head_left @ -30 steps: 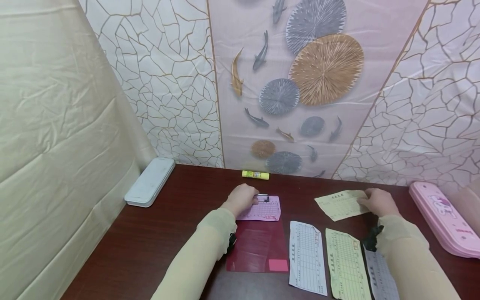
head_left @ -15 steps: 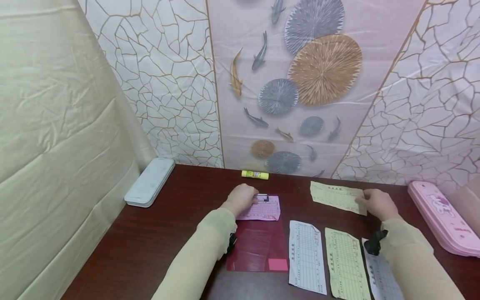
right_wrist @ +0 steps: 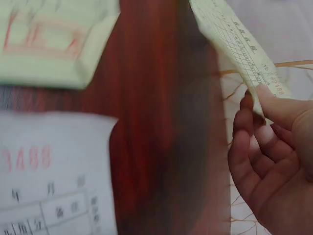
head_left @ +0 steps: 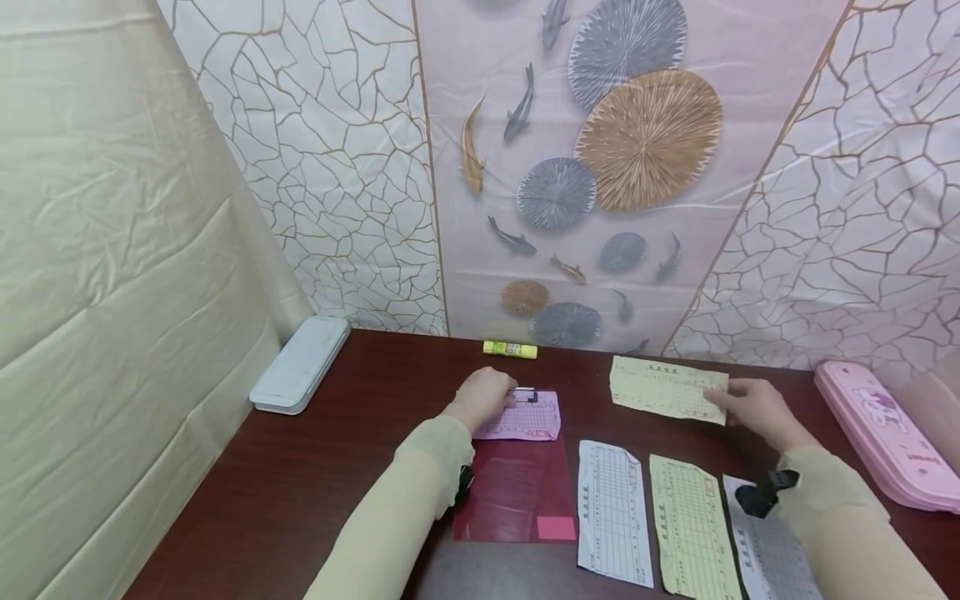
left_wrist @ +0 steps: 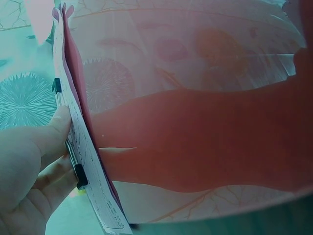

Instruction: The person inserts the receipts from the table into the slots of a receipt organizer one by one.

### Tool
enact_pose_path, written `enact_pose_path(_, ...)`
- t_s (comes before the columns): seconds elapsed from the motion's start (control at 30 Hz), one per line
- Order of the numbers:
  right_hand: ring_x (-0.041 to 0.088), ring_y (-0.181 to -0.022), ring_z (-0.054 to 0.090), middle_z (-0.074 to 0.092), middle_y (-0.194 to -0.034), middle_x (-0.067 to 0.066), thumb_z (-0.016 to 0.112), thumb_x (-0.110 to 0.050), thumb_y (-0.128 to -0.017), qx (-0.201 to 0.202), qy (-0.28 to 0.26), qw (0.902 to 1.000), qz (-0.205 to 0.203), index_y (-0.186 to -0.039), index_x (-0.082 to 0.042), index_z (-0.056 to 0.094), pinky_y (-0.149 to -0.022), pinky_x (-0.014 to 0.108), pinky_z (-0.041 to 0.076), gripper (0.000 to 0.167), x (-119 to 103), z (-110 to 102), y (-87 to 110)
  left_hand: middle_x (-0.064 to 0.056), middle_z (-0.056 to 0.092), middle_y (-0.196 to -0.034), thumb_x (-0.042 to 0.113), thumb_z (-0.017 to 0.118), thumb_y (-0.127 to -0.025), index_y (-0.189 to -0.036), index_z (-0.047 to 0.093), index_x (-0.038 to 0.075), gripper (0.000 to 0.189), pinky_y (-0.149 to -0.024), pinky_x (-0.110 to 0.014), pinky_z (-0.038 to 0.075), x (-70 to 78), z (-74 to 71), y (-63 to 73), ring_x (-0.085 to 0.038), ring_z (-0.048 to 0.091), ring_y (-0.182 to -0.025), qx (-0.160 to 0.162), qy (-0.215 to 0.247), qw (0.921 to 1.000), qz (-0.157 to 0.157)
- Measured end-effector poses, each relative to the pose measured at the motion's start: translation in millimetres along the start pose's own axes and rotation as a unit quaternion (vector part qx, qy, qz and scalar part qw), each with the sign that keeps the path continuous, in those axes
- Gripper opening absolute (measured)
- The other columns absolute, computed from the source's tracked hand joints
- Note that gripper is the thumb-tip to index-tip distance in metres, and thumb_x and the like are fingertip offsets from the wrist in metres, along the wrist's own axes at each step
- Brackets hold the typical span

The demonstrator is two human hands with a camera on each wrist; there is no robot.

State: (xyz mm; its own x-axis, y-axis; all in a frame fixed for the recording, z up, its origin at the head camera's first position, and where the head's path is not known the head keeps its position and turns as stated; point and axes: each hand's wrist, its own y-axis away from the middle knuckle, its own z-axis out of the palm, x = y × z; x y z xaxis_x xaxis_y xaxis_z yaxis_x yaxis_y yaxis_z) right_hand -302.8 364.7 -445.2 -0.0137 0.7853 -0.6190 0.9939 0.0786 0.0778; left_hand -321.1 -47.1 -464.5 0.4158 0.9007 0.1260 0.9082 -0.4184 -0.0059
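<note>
Beside the red translucent clip folder (head_left: pixel 510 492), my left hand (head_left: pixel 483 396) pinches its top edge at the wire clip (head_left: pixel 525 395). A pink form slip (head_left: pixel 543 423) lies over the upper part of the folder. In the left wrist view the thumb presses by the clip (left_wrist: pixel 81 177), and the slip and red sheet show edge-on. My right hand (head_left: pixel 757 408) pinches the right end of a pale yellow form slip (head_left: pixel 660 387), toward the back of the table. The right wrist view has this slip (right_wrist: pixel 242 46) between thumb and curled fingers.
Right of the folder lie a white slip (head_left: pixel 615 512), another yellow slip (head_left: pixel 693 525) and a greyish slip (head_left: pixel 772 533) partly under the right forearm. A glue stick (head_left: pixel 510 350), white case (head_left: pixel 300 364) and pink pencil case (head_left: pixel 892 437) stand along the edges.
The yellow slip in my right hand has moved left and back, turning from a slant to nearly straight across. My left hand and the folder stay put.
</note>
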Motion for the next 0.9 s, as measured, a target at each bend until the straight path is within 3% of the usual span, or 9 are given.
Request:
enact_pose_path(0.13,0.012,-0.076,0.061,0.07,-0.092,0.009,0.056,-0.039,-0.095,-0.03,-0.063,0.9976,0.0,-0.117,0.012,0.058,-0.067,0.028,0.052,0.056,-8,-4,3.6,0.005,0.071,-0.099,0.029,0.068,-0.088,-0.106,0.073,0.018,0.022,-0.086,-0.028,0.051,-0.5,0.0,-0.7,-0.01,0.064,-0.096,-0.001,-0.001,1.0,-0.002)
enact_pose_path(0.23,0.01,-0.073,0.059,0.068,-0.089,0.006,0.057,-0.039,-0.095,-0.044,-0.088,0.9952,0.001,-0.115,0.013,0.059,-0.065,0.027,0.051,0.055,-17,-4,7.5,0.005,0.071,-0.1,0.029,0.067,-0.088,-0.106,0.073,0.018,0.022,-0.087,-0.028,0.051,-1.3,-0.5,-0.8,-0.011,0.064,-0.096,0.0,-0.005,1.0,-0.002)
enact_pose_path(0.43,0.013,-0.067,0.053,0.062,-0.077,0.002,0.059,-0.039,-0.093,-0.064,-0.112,0.9916,0.013,-0.108,0.009,0.062,-0.061,0.029,0.046,0.051,-31,4,12.7,0.005,0.071,-0.098,0.029,0.068,-0.088,-0.104,0.073,0.018,0.021,-0.086,-0.028,0.051,-2.0,-1.8,-0.3,-0.011,0.065,-0.095,0.003,-0.013,0.9999,0.004)
enact_pose_path(0.63,0.014,-0.069,0.056,0.067,-0.081,0.002,0.058,-0.039,-0.094,-0.086,-0.126,0.9883,0.014,-0.111,0.008,0.062,-0.062,0.029,0.048,0.051,-44,17,19.4,0.005,0.071,-0.1,0.029,0.068,-0.088,-0.106,0.073,0.018,0.022,-0.087,-0.029,0.051,-0.8,-1.9,0.7,-0.012,0.064,-0.096,-0.001,-0.01,1.0,0.0)
enact_pose_path(0.9,0.014,-0.066,0.052,0.062,-0.078,0.001,0.062,-0.038,-0.091,-0.097,-0.143,0.9848,0.016,-0.104,0.005,0.065,-0.06,0.029,0.048,0.045,-51,32,23.4,0.005,0.071,-0.101,0.029,0.067,-0.088,-0.107,0.073,0.018,0.022,-0.088,-0.029,0.05,1.2,-1.4,0.5,-0.012,0.064,-0.097,0.0,-0.003,1.0,-0.001)
